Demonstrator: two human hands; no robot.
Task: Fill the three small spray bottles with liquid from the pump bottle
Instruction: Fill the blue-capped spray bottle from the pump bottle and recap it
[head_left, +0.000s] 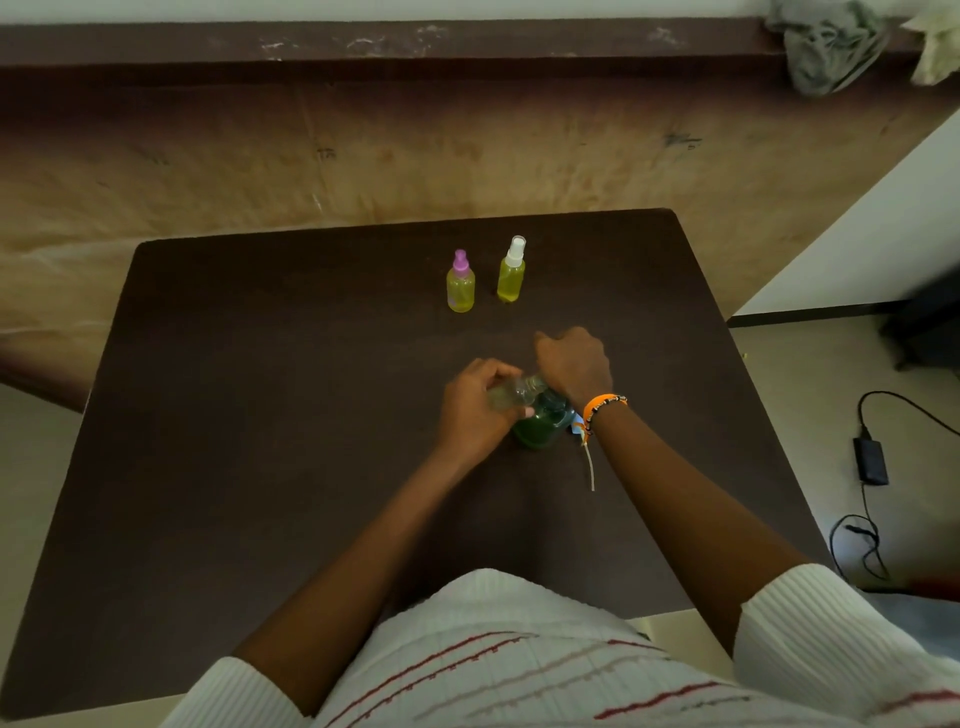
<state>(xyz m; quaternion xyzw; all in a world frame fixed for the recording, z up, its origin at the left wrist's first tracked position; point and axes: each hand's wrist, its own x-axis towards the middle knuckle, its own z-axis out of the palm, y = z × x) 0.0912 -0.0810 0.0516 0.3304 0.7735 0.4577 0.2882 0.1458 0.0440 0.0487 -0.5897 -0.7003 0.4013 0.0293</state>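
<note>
Centrally on the dark brown matte table (260, 415), the left hand (475, 410) has its fingers curled round a small clear plastic bottle (511, 393), tilted with its open neck towards the pump bottle (543, 423). The pump bottle is a squat rounded vessel of translucent plastic holding dark green liquid; it stands upright on the table. The right hand (574, 364) sits over its top with fingers bent downwards; the pump head itself is hidden beneath the hand, so whether the fingers close on it cannot be told. An orange beaded wristband (602, 405) circles the right wrist.

Further back stand two capped spray bottles, upright, near each other but not touching: one with a purple cap (460, 283), short and rounded; one with a white cap (511, 270), slimmer and taller. Both are transparent and show yellow liquid up to the shoulder.
</note>
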